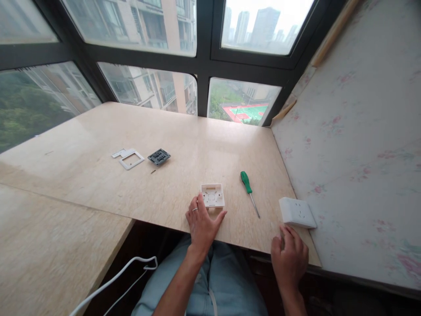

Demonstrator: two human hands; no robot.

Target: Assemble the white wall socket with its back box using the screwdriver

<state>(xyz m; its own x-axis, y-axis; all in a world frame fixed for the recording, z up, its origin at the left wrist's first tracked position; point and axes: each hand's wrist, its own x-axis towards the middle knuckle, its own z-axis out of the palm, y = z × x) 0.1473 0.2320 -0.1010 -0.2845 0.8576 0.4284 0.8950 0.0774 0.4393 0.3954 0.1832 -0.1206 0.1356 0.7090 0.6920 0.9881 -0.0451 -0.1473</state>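
Observation:
A white plastic switch back box [212,196] lies open side up near the table's front edge. My left hand [201,224] is at its lower left corner, index finger against its left side and thumb spread out below its right corner. My right hand [289,256] is at the table edge on the right, fingers curled in beside a white wall socket [297,212]; what they hold, if anything, is hidden. Between the hands lies a screwdriver [246,182] with a green handle, its tip toward me.
Farther left lie a white frame [124,165] with a smaller white piece, a dark grey switch module [159,156] and a small screw [153,171]. The tabletop [184,140] ends at windows behind and a papered wall [355,131] right. A white cable [115,277] hangs front left.

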